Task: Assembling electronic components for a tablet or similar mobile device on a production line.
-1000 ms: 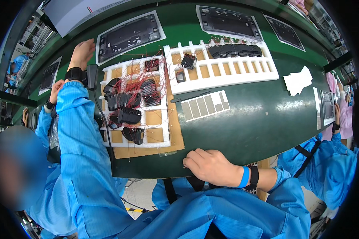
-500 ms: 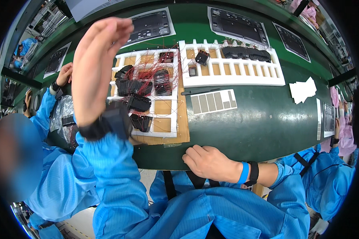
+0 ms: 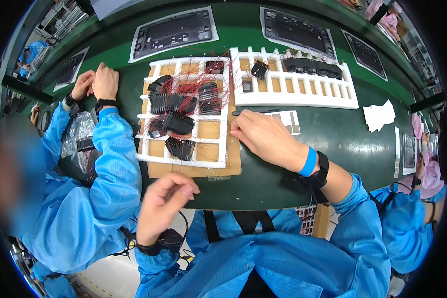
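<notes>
My right hand rests low over the green table beside the cardboard's right edge. Its fingers are closed and bent under; whatever they hold, if anything, is hidden. It covers much of a white sheet with grey rectangles, and a black pen-like tool lies just beyond the knuckles. My left hand hovers at the table's front edge, below the left white foam tray. Its fingers are loosely bent and apart, with nothing seen in them. That tray holds several stacks of small black parts with thin red wires.
A second white foam tray at the back right holds black parts. Behind are dark flat panels on white sheets. White papers lie at right. At left, a co-worker's hands are beside a clear plastic bag.
My left hand has come down from above the left tray to the table's front edge. My right hand has moved forward onto the grey-patterned sheet. The view has shifted slightly.
</notes>
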Tool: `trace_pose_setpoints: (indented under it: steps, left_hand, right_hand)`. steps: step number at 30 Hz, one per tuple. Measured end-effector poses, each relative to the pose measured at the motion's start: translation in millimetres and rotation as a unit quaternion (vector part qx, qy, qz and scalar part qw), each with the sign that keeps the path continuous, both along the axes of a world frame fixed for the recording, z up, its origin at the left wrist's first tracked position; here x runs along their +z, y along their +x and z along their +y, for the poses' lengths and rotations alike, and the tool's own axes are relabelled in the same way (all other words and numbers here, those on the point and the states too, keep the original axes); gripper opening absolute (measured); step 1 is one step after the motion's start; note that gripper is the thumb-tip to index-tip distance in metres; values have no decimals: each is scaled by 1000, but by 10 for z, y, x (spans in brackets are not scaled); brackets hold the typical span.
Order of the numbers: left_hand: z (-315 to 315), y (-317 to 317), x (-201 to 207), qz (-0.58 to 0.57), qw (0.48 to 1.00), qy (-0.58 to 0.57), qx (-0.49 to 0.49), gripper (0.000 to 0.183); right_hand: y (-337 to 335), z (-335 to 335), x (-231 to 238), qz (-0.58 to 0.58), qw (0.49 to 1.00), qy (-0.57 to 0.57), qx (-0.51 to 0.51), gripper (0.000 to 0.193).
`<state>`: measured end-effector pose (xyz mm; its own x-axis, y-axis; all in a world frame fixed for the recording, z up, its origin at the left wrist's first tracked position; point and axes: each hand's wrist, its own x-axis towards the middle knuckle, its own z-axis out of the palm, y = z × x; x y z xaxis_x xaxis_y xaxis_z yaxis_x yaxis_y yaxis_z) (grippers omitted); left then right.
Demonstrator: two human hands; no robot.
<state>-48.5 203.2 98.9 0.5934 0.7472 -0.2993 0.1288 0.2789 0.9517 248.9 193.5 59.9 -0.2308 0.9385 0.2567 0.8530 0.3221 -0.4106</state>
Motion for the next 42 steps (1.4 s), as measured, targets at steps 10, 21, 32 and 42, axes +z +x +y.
trace_pose_setpoints:
  steps: [10,21,32,42]
  left_hand:
    - [-400,457,-460,131,873,452,-127,20]
    - [-388,534,-503,165,817,498,-240,19]
    - [-296,630,-406,130,856,499,-37,16]
    - [113,1236,-312,336,650,681,-19,17]
  right_hand:
    - [12,-120,107,26,999,-3,-21,12]
    - [104,-263,84,52,998,8,-18,12]
    - [313,-306,93,90,995,2,-37,11]
    - [601,-494,268,105,992,19,-65,10]
